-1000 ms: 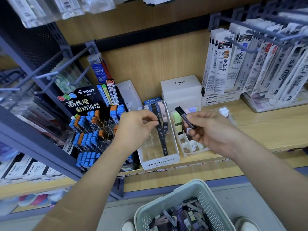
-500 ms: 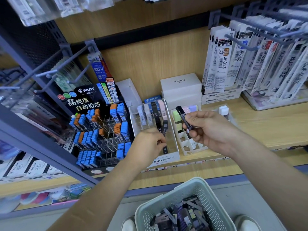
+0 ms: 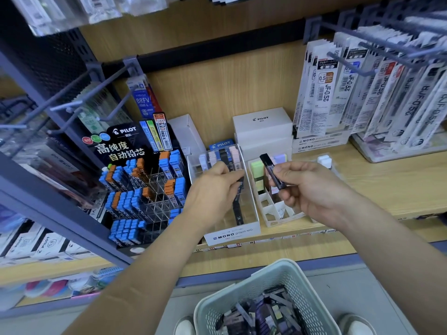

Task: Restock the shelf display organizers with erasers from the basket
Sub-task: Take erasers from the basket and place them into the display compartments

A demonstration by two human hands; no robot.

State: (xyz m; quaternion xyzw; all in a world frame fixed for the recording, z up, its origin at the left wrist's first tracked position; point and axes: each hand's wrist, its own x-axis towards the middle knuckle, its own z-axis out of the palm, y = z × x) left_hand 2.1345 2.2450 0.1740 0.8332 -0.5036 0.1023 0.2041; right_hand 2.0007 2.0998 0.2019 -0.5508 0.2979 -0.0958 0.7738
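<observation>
Erasers [image 3: 261,313] are lying heaped in the basket [image 3: 285,264] below the shelf [image 3: 387,189], so I think most of the restocking is waiting. The left hand [image 3: 212,189] is pinching a black eraser [image 3: 240,181] over the clear organizer [image 3: 232,234], where only the back row and one black column are filled. The right hand [image 3: 312,187] is gripping a second eraser [image 3: 272,170] above the white organizer [image 3: 278,215]. Slot walls are standing close together; the shelf at the right is offering open room.
</observation>
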